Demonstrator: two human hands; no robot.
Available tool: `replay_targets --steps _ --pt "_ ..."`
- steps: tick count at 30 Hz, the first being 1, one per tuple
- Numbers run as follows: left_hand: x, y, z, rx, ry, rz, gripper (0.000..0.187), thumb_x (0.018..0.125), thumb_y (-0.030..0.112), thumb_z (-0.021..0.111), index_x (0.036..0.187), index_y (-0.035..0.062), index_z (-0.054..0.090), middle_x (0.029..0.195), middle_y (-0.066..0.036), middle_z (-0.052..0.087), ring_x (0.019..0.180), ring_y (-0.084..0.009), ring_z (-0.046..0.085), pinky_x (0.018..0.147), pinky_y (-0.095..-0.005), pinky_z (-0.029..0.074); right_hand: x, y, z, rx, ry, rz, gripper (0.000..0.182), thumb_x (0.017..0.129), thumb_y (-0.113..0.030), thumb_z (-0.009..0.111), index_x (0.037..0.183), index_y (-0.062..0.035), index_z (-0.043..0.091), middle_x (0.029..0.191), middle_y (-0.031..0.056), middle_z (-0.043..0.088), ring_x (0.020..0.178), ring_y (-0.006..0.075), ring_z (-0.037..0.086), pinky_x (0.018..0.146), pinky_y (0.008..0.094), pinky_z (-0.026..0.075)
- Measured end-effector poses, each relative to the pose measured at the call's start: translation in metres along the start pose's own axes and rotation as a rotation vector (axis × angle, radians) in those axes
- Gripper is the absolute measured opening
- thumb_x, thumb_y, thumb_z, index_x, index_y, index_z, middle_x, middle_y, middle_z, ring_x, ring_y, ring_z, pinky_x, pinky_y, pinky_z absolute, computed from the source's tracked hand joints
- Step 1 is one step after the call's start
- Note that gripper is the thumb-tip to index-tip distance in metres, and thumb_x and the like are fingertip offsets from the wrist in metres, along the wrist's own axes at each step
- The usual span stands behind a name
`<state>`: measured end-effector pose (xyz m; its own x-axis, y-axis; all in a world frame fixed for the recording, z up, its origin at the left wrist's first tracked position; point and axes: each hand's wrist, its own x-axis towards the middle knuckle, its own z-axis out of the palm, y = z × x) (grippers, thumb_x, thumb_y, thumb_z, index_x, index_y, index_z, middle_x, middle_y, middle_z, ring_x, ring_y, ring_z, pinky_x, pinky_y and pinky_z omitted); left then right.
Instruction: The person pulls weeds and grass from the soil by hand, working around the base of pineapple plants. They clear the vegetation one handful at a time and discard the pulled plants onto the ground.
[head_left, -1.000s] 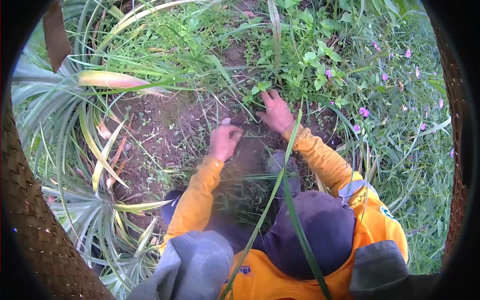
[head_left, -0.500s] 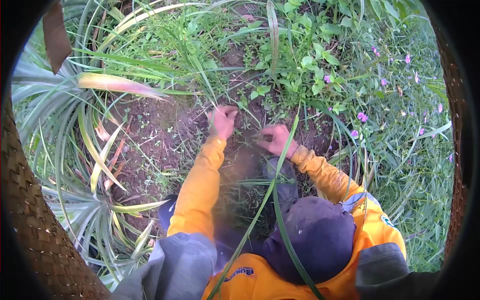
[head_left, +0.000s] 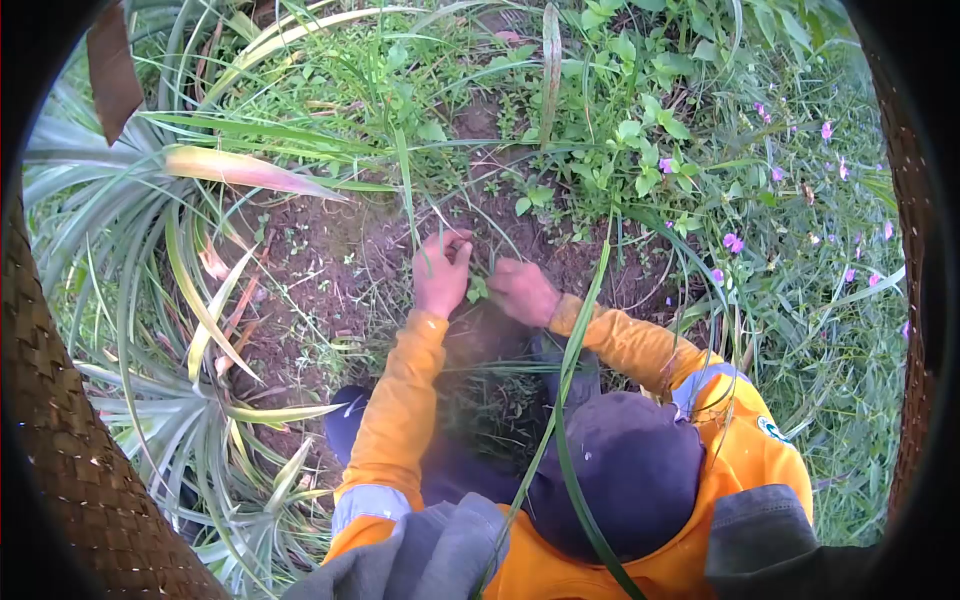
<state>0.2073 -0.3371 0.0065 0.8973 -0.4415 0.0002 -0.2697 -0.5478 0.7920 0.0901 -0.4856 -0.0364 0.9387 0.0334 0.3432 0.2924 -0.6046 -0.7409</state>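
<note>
My left hand (head_left: pixel 440 272) is over the soil with its fingers curled in and the thumb pressed towards them. Thin grass blades (head_left: pixel 405 175) cross its fingers, and what it grips is too small to make out. Close on its right, my right hand (head_left: pixel 522 292) is closed, knuckles up, its fingertips pointing at the left hand. A small leafy weed (head_left: pixel 477 291) shows in the gap, against the right fingertips. Under both hands lies brown soil (head_left: pixel 330 250) with short weeds and dry stems.
Spiky pineapple-like plants (head_left: pixel 130 180) line the left side. Leafy weeds (head_left: pixel 650 130) grow ahead, and grass with pink flowers (head_left: pixel 733 243) on the right. A long grass blade (head_left: pixel 575 370) crosses in front of my dark-clothed knee (head_left: pixel 620 470). Woven edges (head_left: pixel 80 450) frame the view.
My right hand has moved left and slightly down, nearer to my left hand, and has turned knuckles up. The left hand has shifted slightly down. A green sprig now shows between them.
</note>
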Motion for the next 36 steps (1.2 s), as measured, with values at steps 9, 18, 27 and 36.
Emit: replay_targets --steps 9,18,27,36 --pt "0.092 0.002 0.061 0.325 0.130 0.544 0.039 0.087 0.010 0.076 0.126 0.0048 0.073 0.113 -0.021 0.072 0.092 -0.0364 0.073 0.077 -0.0413 0.060 0.044 0.043 -0.067 -0.047 0.295 0.565 0.036 0.078 -0.012 0.080 0.113 -0.0022 0.075 0.098 0.0190 0.072 0.090 0.0387 0.071 0.085 0.0471 0.058" --pt "0.077 0.001 0.067 -0.033 0.028 0.160 0.018 0.086 0.009 0.079 0.103 0.0037 0.079 0.086 -0.014 0.075 0.078 -0.0272 0.076 0.072 -0.0406 0.060 0.035 0.079 -0.032 -0.056 0.335 0.125 0.020 0.081 -0.004 0.077 0.100 -0.0038 0.077 0.090 0.0170 0.069 0.082 0.0386 0.070 0.072 0.0451 0.056" --pt "0.087 0.007 0.079 0.070 -0.162 0.441 0.016 0.090 0.007 0.074 0.105 0.0029 0.077 0.096 -0.018 0.073 0.093 -0.0371 0.070 0.081 -0.0443 0.057 -0.052 0.013 -0.048 -0.035 0.514 0.642 0.024 0.095 -0.016 0.072 0.115 -0.0033 0.073 0.097 0.0207 0.070 0.094 0.0405 0.070 0.083 0.0483 0.054" --pt "0.071 -0.004 0.075 0.163 0.057 0.308 0.051 0.087 0.012 0.080 0.135 0.0037 0.064 0.122 -0.021 0.065 0.100 -0.0393 0.068 0.087 -0.0469 0.057 -0.042 0.093 -0.051 -0.278 0.636 0.813 0.077 0.074 -0.028 0.088 0.140 -0.0027 0.059 0.126 0.0252 0.065 0.124 0.0448 0.056 0.111 0.0510 0.042"
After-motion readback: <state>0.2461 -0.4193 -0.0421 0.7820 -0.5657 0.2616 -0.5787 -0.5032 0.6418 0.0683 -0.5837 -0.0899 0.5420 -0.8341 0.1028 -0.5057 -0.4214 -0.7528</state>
